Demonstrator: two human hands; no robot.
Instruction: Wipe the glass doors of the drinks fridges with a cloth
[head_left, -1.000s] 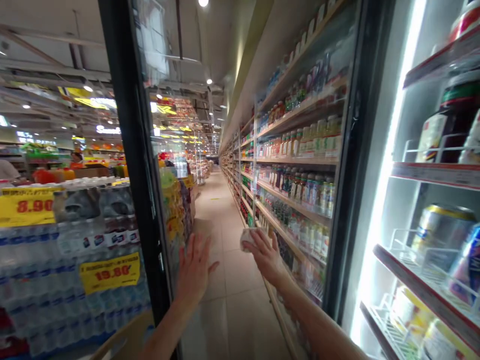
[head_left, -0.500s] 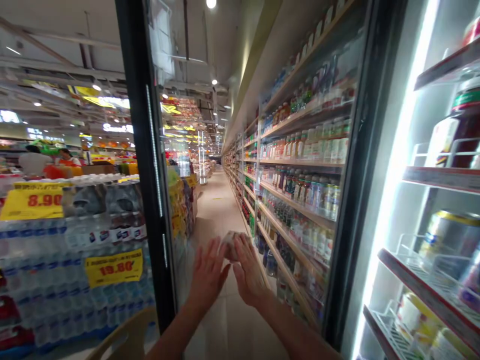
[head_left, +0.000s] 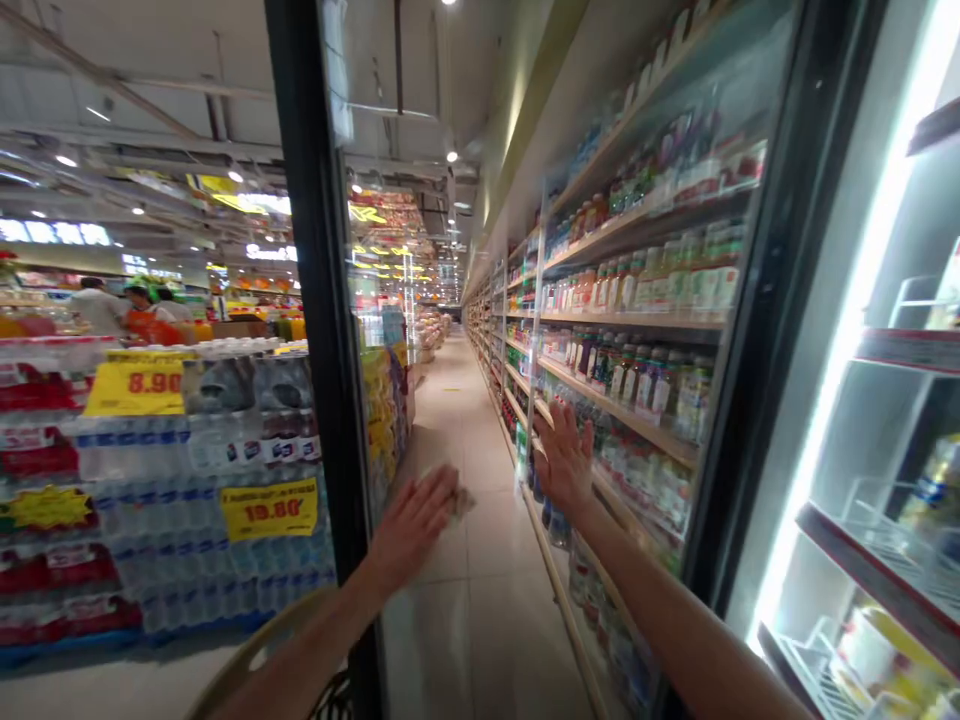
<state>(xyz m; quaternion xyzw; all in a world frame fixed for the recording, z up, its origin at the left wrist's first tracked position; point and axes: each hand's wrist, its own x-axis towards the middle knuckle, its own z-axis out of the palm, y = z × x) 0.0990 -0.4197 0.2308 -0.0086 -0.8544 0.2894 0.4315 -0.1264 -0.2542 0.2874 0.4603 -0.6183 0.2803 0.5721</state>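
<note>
I face the glass door (head_left: 450, 250) of a lit drinks fridge, swung open with its black frame (head_left: 315, 300) on the left. My left hand (head_left: 409, 525) lies against the glass with a small pale cloth (head_left: 460, 502) pressed under its fingertips. My right hand (head_left: 564, 462) rests flat on the glass further right and slightly higher, fingers spread, holding nothing. Through the pane I see a long aisle and shelves of bottled drinks (head_left: 630, 370).
The open fridge's white shelves (head_left: 900, 350) with cans and bottles are at the right. Stacked packs of water bottles (head_left: 187, 450) with yellow price signs (head_left: 270, 508) stand left. People (head_left: 142, 315) stand far off at left. A brown curved rim (head_left: 247, 660) sits low beside my left arm.
The cloth was in my right hand; the hands met at mid-glass and the cloth is now under my left hand. My right hand moved up and right, now flat and empty.
</note>
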